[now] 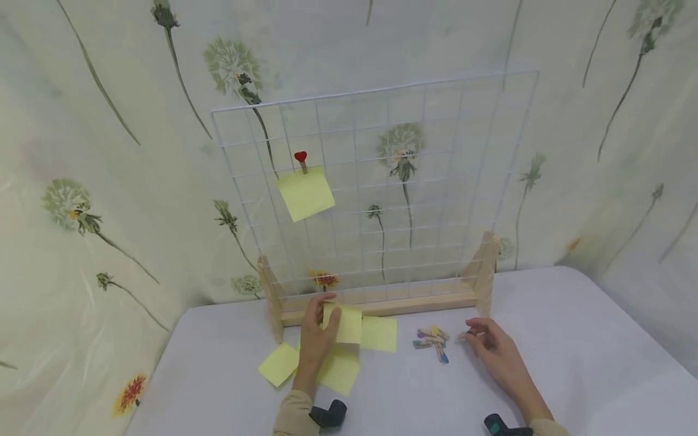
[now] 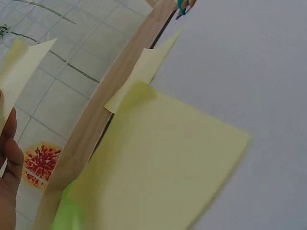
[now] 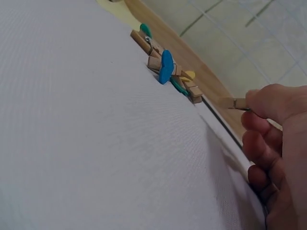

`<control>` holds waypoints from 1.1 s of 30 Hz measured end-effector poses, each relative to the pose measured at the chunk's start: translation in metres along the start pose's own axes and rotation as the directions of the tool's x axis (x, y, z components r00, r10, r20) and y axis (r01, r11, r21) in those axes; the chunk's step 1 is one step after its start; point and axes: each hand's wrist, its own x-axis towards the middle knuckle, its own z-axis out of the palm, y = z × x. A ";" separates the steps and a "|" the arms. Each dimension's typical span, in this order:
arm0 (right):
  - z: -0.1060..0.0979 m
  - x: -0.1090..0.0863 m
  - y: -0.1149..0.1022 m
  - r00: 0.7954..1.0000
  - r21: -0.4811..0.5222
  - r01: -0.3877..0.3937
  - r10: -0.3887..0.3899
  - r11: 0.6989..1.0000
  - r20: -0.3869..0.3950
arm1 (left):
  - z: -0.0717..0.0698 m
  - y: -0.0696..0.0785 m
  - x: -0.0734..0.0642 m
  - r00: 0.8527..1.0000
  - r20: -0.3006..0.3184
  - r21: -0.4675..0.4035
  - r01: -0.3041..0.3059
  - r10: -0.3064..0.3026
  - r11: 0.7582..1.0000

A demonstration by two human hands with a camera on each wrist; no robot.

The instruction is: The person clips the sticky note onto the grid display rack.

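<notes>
My left hand [image 1: 317, 339] pinches a yellow sticky note [image 1: 348, 324] between thumb and fingers, raised over other notes. In the left wrist view the held note [image 2: 19, 76] stands in front of the wire grid. Below it lie more yellow notes [image 1: 339, 370] on the table, one [image 1: 380, 333] just to the right. My right hand [image 1: 495, 351] pinches a small wooden clothespin [image 3: 234, 103] between thumb and index finger, its jaws pointing left. Left of that hand is a pile of small clothespins [image 1: 433, 342] with coloured ends, blue and yellow among them.
A white wire grid [image 1: 371, 200] stands in a wooden base [image 1: 382, 306] at the table's back. On its upper left a yellow note [image 1: 306, 195] hangs from a clothespin with a red heart [image 1: 300, 157]. A flower-patterned curtain [image 1: 136, 212] surrounds the white-covered table [image 1: 414, 399].
</notes>
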 end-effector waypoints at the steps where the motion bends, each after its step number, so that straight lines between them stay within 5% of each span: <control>1: -0.001 0.000 -0.001 1.000 -0.005 -0.025 0.025 1.000 0.009 | -0.001 0.003 0.002 1.000 -0.003 0.003 0.010 -0.010 1.000; 9: 0.003 -0.005 0.001 0.997 -0.020 -0.067 0.068 0.998 0.033 | -0.009 0.023 0.013 0.997 -0.034 -0.008 0.068 -0.068 0.998; 16: 0.001 -0.004 0.003 0.999 0.043 0.022 -0.020 0.999 -0.039 | -0.014 0.036 0.026 0.997 -0.081 -0.014 0.007 -0.008 1.000; 24: -0.001 -0.001 -0.002 0.999 0.124 -0.002 0.008 0.992 -0.048 | -0.019 0.044 0.041 0.980 -0.195 -0.048 -0.052 0.042 0.997; 29: 0.001 0.002 -0.007 0.999 0.236 0.016 -0.004 0.972 -0.049 | -0.020 0.049 0.048 0.975 -0.223 -0.082 -0.008 -0.011 0.997; 33: 0.002 0.011 -0.010 0.997 0.212 0.058 -0.047 0.976 -0.056 | -0.021 0.048 0.055 0.973 -0.227 -0.100 0.007 -0.030 0.995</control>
